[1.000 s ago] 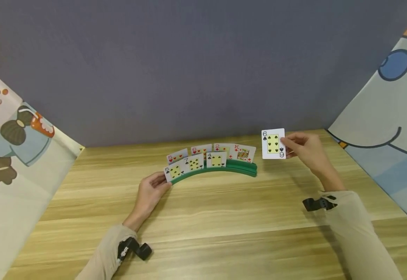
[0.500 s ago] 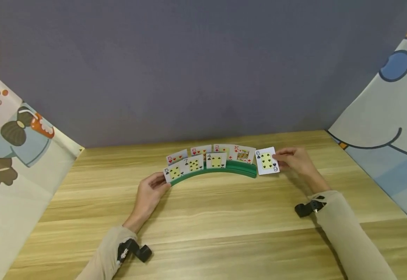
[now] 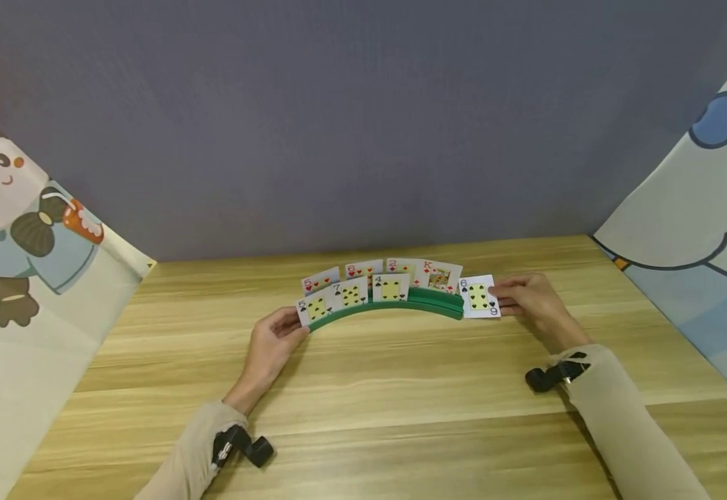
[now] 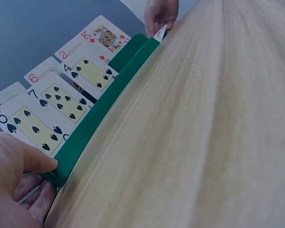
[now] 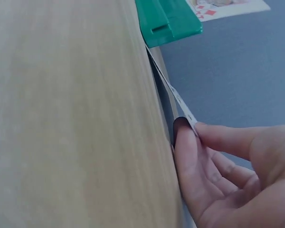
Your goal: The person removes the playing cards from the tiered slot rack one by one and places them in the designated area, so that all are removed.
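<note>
- Currently pinching the black six between thumb and fingers of the right hand, face towards the head camera, at the right end of the holder, low over the tabletop.
- Gripping the holder's left end with the left hand, thumb on the green front.
- Cannot tell whether touching the holder's end or only just beside it, with the black six seen almost edge-on in the right wrist view.
- Could well slide beneath the holder or catch on its end, if pushed leftward at so low a height.
- Might bend along the pinched side, if pressed hard against the green end.
- Could tip or turn the holder through a shove from the right, and so loosen the cards.
- Might nudge the black five out of line, given a left thumb so close to its corner.
- Readable along the front, from the left: 5, 7 and 4 on the black five, seven and four, all spades.
- Readable behind, in red: 5 and 6 of hearts on the red five and red six, then 2 and K of diamonds on the two and king.
- Likewise 6, with spades, in two corners of the black six; bearing no legible brand anywhere.
</note>
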Demonstrator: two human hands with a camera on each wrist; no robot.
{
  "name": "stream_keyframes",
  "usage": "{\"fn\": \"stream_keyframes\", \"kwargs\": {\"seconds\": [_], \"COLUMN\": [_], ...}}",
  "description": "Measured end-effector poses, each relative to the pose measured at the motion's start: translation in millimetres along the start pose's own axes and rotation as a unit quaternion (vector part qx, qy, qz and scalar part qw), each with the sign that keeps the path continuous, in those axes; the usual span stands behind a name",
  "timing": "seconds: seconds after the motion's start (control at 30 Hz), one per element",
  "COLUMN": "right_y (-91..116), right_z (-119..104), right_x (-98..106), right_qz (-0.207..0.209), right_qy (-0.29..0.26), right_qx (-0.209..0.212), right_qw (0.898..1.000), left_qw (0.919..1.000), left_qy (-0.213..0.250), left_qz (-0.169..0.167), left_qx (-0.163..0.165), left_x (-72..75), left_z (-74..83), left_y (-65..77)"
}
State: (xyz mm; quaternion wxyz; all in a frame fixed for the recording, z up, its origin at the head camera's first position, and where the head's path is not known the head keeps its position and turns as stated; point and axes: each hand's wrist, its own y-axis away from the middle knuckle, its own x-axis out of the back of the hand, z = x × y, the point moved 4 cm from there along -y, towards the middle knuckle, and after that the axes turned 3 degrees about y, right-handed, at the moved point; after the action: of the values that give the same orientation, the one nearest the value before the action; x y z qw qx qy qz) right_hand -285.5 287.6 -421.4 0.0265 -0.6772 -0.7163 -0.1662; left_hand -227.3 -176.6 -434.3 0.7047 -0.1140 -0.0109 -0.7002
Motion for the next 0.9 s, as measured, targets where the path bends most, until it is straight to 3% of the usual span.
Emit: {"fn": "stream_keyframes", "kwargs": {"seconds": [0.3, 0.73, 0.9], "right_y": [0.2, 0.3, 1.0], "right_z": [-2.4, -1.9, -6.8], "right_x": [0.6, 0.5, 1.0], "right_qz": [0.007, 0.013, 0.01], "right_qy": [0.092, 0.124, 0.166], "right_qx": [0.005, -0.008, -0.002], "right_qw": [0.996, 0.992, 0.986], "left_qw": [0.9999, 0.9998, 0.9999], "left_qy": [-0.001, 0.008, 0.003], "left_qz": [-0.002, -0.006, -0.004], "left_qx": [-0.013, -0.016, -0.016], "left_x": [-1.1, -1.5, -1.1], "left_z": [1.9, 2.1, 1.3], "left_y": [0.4, -0.6, -1.9]}}
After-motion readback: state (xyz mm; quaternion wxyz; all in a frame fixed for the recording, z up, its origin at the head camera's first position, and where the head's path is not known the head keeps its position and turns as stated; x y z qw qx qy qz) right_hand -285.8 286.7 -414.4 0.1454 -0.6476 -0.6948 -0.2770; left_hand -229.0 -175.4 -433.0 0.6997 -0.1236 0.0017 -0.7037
